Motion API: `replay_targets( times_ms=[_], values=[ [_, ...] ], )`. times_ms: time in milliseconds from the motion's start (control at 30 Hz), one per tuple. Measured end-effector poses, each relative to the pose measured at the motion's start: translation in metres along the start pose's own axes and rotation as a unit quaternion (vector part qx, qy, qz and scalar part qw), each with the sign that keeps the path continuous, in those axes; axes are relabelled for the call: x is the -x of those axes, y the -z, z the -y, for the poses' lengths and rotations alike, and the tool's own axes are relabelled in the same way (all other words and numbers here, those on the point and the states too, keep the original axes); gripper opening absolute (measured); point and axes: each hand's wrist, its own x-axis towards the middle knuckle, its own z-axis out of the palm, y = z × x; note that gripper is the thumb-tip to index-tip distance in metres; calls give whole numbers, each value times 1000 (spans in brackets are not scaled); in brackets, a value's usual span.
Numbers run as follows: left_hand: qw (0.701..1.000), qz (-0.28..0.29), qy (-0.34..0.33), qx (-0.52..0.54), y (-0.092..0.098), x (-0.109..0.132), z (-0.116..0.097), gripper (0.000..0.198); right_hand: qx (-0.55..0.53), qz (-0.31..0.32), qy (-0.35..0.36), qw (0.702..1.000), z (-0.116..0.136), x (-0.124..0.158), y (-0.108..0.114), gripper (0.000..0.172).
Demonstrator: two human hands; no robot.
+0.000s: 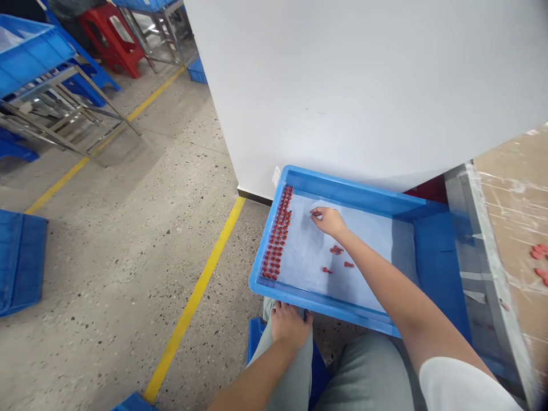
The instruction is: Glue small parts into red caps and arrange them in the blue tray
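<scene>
Small red moulded parts (pixel 277 231) sit packed in tight rows along the left end of a blue plastic tray (pixel 338 191), on a pale blue sheet (pixel 363 228) lining its floor, while three loose clusters of loose red parts (pixel 336 249) lie mid-sheet. A person's right hand (pixel 328 221) hangs over the sheet, its fingers (pixel 315 212) drawn together in a pinch, near the rows but apart from them, with the loose clusters just beneath the wrist side of the hand. Whether a part is caught between those fingertips is too small to tell. The left hand (pixel 290 324) sits at the tray's near rim, fingers curled over the edge, above the person's grey trousers (pixel 363 371). A white sleeve (pixel 462 385) shows on the right upper arm. To the right, more red parts (pixel 538 251) lie on a scuffed brown desk (pixel 514 200) with a metal edge. A white wall (pixel 342 85) rises behind the tray, and a yellow floor line (pixel 192 297) runs across speckled concrete toward a red stool (pixel 111 40) and a metal rack (pixel 55 108) carrying a blue tray.
</scene>
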Motion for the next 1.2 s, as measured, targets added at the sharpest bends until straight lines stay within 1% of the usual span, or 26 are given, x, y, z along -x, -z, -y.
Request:
replay_targets(
  times_ms=[100,200,300,333,400,467,533,667,800,967,1033,1100,1200],
  values=[
    [1000,6,-1,-10,-1,0,0,59,27,47,-9,998,-34,31,23,27],
    [1000,8,-5,-18,0,1,-1,59,47,88,-17,995,-59,62,34,31],
    [1000,8,-5,-23,2,2,-3,59,64,103,-22,992,-70,83,33,35],
    [1000,8,-4,-25,3,2,-3,59,70,105,-23,992,-71,87,31,33],
    [1000,8,-3,-27,3,3,-4,59,81,109,-19,991,-70,91,25,25],
    [1000,6,-2,-29,3,3,-4,59,90,114,-11,989,-67,92,19,14],
    [1000,4,-3,-28,3,3,-4,59,93,119,3,989,-63,90,14,8],
    [1000,2,-1,-25,4,3,-4,57,82,119,37,989,-52,82,8,9],
    [1000,-2,0,-22,5,3,-6,58,70,108,64,990,-37,69,-1,15],
    [1000,2,2,-16,4,2,-5,58,53,85,76,992,-19,45,-14,22],
    [1000,4,3,-15,3,2,-5,59,41,72,70,994,-14,35,-19,27],
    [1000,6,5,-13,3,1,-5,59,26,57,57,996,-10,28,-23,36],
    [1000,7,6,-10,3,1,-5,59,2,26,27,999,-6,24,-29,48]
  ],
)
